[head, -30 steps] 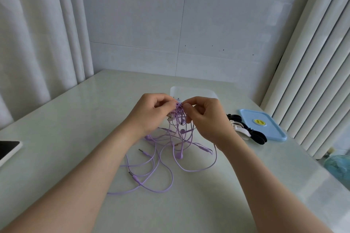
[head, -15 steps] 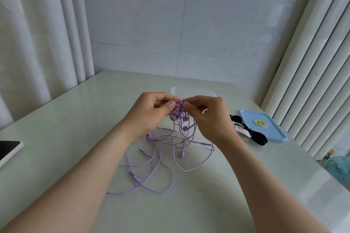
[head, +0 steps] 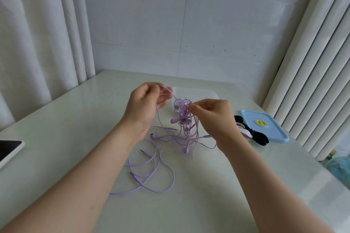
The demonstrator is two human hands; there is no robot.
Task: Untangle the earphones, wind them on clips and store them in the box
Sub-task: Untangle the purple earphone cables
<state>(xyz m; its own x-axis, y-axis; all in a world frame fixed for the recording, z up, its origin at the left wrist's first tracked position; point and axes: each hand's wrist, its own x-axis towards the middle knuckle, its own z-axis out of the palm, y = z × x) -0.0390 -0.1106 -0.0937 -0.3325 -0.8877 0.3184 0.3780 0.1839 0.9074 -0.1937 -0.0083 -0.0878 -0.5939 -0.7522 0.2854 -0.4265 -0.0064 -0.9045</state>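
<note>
A tangle of purple earphones (head: 182, 128) hangs above the pale table, its loose cords and plugs trailing onto the surface in front of me. My right hand (head: 212, 117) pinches the knot at the top of the tangle. My left hand (head: 145, 104) holds one purple strand, drawn out to the left of the knot. A clear plastic box (head: 197, 93) stands just behind the hands, partly hidden by them. Black and white clips (head: 251, 132) lie to the right, beside the right wrist.
A light blue lid (head: 265, 128) with a yellow sticker lies right of the clips. A dark-screened device (head: 9, 150) sits at the table's left edge. Curtains hang on the left, vertical blinds on the right, a tiled wall behind. A fan (head: 341, 166) shows at far right below the table.
My left hand has moved left and up away from the right hand, pulling one strand out of the knot. The right hand keeps its pinch on the tangle.
</note>
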